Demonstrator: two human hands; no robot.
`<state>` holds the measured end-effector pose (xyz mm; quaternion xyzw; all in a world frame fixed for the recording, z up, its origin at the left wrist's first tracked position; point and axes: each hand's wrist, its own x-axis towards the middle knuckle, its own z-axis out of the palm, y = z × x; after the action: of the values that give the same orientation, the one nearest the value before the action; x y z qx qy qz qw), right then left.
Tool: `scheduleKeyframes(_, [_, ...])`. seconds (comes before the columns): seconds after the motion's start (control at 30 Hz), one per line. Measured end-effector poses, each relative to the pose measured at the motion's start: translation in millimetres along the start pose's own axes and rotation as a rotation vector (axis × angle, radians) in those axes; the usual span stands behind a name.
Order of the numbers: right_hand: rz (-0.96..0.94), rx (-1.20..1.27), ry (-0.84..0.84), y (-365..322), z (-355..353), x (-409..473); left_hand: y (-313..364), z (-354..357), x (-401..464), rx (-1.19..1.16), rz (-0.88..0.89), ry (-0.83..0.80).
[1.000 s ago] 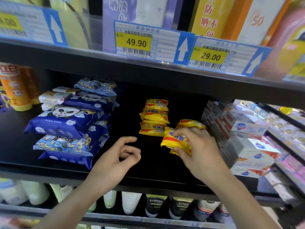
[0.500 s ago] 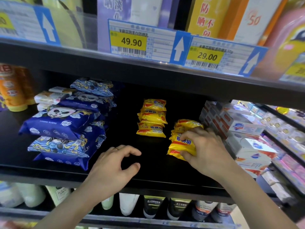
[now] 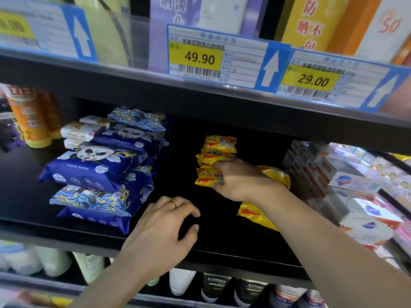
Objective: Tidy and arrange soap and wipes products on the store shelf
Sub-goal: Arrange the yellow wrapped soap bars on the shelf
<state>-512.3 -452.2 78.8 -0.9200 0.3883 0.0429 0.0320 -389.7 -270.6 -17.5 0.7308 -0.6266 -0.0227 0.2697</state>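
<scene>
I am looking into the black metal store shelf (image 3: pixel 233 245), which carries every item listed here. At its left sits a stack of dark blue panda-print plastic wipes packs (image 3: pixel 97 172), with small white wrapped soap bars (image 3: pixel 82 131) behind it. At its right stand rows of white cardboard soap boxes with red and blue logos (image 3: pixel 353 185). Between these, toward the rear, is a short stack of yellow and red plastic soap packets (image 3: pixel 219 150); a second pile of the same yellow packets (image 3: pixel 255 213) lies nearer the front, partly hidden by my right forearm. My right hand (image 3: pixel 240 181) reaches to the rear stack, fingers curled round its lowest front packet (image 3: pixel 205 177). My left hand (image 3: pixel 164 227), with a gold ring (image 3: pixel 173 204), hovers over bare shelf, fingers loosely bent, holding nothing.
</scene>
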Motion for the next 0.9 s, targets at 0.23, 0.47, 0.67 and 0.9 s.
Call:
scheduleKeyframes(0.23, [0.034, 0.043, -0.041, -4, 14, 25, -2, 3, 2, -0.015, -0.006, 0.027])
scheduleKeyframes(0.47, [-0.002, 0.070, 0.126, -7, 13, 10, -6, 2, 3, -0.230, -0.118, 0.066])
scheduleKeyframes(0.67, [-0.136, 0.172, 0.463, -15, 18, -55, -7, -2, 5, -0.522, -0.186, 0.129])
scheduleKeyframes(0.9, [-0.274, 0.188, 0.561, -28, 56, -93, -6, -4, 11, -0.931, -0.168, 0.091])
